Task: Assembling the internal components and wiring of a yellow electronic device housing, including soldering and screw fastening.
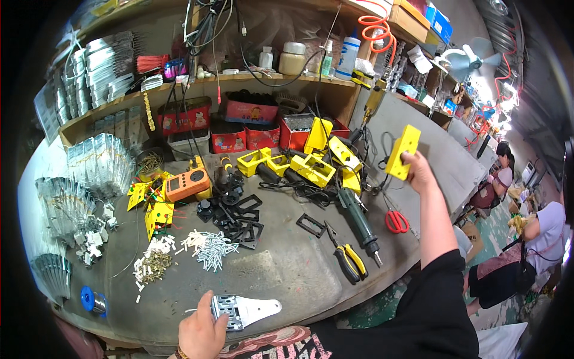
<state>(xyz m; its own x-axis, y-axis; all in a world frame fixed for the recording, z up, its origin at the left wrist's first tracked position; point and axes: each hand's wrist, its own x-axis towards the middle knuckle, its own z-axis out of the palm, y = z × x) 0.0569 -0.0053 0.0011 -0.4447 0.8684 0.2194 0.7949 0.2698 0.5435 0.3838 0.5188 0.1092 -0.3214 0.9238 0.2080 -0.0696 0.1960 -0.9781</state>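
My left hand (202,332) is at the front edge of the bench, thumb and fingers closed on the left end of a slotted metal bracket (228,313). A white tapered plate (260,309) with a hole extends right from the bracket. Raised at the right, my right hand (420,172) grips a yellow rectangular plastic housing (402,152) by its lower side. Below that hand lie red-handled scissors (396,221) and a green electric screwdriver (357,218). More yellow housings (313,170) are piled with black cables at the back middle.
Pliers (350,261), black frames (248,230), screws (215,250), small brass parts (153,266) and an orange multimeter (188,183) lie on the bench. A solder spool (93,301) stands front left. Metal strips (100,164) are stacked left. Two people (519,263) are at the right.
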